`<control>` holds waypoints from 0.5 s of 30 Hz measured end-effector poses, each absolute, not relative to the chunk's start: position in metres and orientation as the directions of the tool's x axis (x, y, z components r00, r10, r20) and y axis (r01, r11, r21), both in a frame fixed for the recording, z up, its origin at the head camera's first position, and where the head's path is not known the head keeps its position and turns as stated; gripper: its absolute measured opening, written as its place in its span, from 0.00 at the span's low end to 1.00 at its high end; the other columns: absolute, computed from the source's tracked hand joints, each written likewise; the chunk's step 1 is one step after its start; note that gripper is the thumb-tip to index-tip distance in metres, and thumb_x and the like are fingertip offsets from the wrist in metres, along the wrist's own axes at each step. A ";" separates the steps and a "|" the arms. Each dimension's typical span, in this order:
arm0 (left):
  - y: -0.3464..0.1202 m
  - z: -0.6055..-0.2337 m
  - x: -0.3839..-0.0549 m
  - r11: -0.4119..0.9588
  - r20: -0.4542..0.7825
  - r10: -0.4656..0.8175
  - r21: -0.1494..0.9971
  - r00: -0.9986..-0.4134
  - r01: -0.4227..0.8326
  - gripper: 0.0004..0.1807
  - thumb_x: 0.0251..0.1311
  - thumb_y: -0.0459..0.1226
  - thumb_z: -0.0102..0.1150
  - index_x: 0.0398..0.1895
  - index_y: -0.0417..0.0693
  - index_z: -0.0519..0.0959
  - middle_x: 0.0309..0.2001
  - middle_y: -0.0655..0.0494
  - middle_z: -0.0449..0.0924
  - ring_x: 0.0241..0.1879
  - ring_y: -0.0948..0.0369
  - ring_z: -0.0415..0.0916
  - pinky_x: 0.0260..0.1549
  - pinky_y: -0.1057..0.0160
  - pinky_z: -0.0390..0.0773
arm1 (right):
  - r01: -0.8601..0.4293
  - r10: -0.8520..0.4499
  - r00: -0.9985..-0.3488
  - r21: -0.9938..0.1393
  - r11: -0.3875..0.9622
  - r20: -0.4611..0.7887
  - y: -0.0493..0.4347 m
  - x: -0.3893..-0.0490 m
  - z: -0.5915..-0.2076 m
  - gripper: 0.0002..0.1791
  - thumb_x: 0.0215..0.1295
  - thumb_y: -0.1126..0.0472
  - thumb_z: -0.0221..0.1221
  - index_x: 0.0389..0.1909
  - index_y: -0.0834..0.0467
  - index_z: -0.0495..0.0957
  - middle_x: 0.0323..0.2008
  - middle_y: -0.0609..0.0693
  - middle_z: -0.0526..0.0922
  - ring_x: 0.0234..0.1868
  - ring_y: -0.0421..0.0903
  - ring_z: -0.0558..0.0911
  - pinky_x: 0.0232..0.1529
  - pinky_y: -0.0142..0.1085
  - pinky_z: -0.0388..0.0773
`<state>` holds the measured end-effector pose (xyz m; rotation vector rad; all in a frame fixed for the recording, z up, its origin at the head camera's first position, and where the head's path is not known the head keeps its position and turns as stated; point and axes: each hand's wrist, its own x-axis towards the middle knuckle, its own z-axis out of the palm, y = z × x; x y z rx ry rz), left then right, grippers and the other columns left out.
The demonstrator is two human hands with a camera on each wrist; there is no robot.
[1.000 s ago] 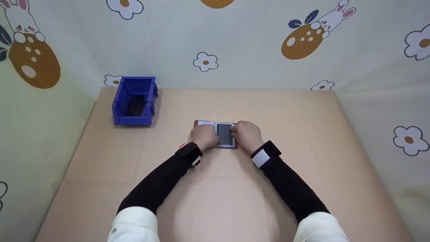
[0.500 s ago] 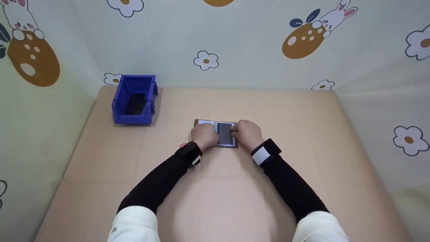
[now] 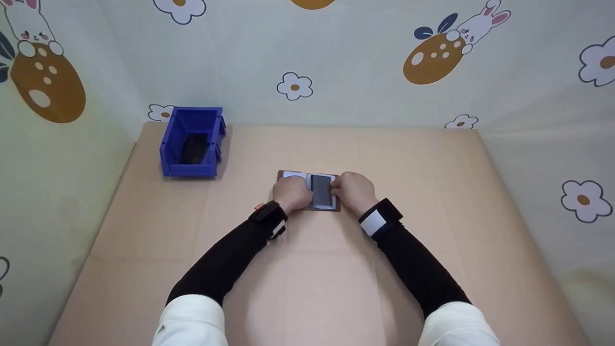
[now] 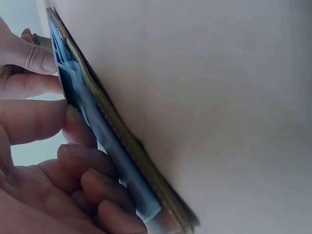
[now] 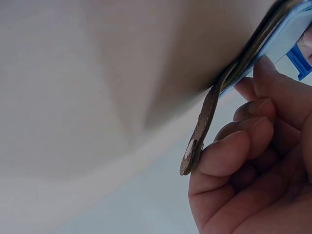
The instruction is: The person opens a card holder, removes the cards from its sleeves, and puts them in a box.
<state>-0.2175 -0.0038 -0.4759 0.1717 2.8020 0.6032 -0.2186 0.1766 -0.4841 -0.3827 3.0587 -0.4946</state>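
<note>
An open card holder [image 3: 338, 208] lies on the table, with a brown stitched cover and clear plastic sleeves. On its right page is a dark grey card [image 3: 321, 191]. My left hand [image 3: 292, 194] lies over the left page, its thumb and forefinger pinching at the card's left edge and its other fingers curled. At the right edge, my right hand [image 3: 354, 192] pinches the holder's sleeve by the card. In the right wrist view the thumb [image 5: 267, 73] is on the sleeve, and a snap strap [image 5: 201, 129] sticks out by the curled fingers.
A blue plastic bin [image 3: 190, 171] stands at the table's back left, with a dark flat thing [image 3: 194, 149] inside. The tan tabletop [image 3: 408, 158] meets patterned cloth walls [image 3: 355, 57] at the back and sides.
Both hands keep nearly the same place on the card holder. The head view has shifted very slightly; the card has not visibly moved.
</note>
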 end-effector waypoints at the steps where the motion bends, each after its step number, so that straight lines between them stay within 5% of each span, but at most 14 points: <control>1: -0.005 -0.475 -0.217 0.903 -0.238 0.173 0.427 -0.956 0.057 0.10 0.54 0.38 0.57 0.18 0.47 0.73 0.32 0.50 0.79 0.33 0.52 0.75 0.37 0.53 0.75 | -0.240 -0.246 -0.969 -0.313 0.919 0.020 0.176 -0.219 -0.484 0.10 0.58 0.60 0.69 0.42 0.54 0.88 0.41 0.53 0.87 0.42 0.52 0.85 0.41 0.46 0.80; 15: -0.033 -0.474 -0.218 0.825 -0.209 0.194 0.563 -0.958 0.044 0.14 0.51 0.37 0.55 0.12 0.51 0.66 0.20 0.57 0.68 0.23 0.57 0.66 0.22 0.60 0.64 | -0.258 -0.261 -0.965 -0.307 0.916 0.030 0.176 -0.218 -0.483 0.10 0.60 0.61 0.68 0.42 0.54 0.89 0.43 0.52 0.87 0.45 0.52 0.85 0.43 0.46 0.80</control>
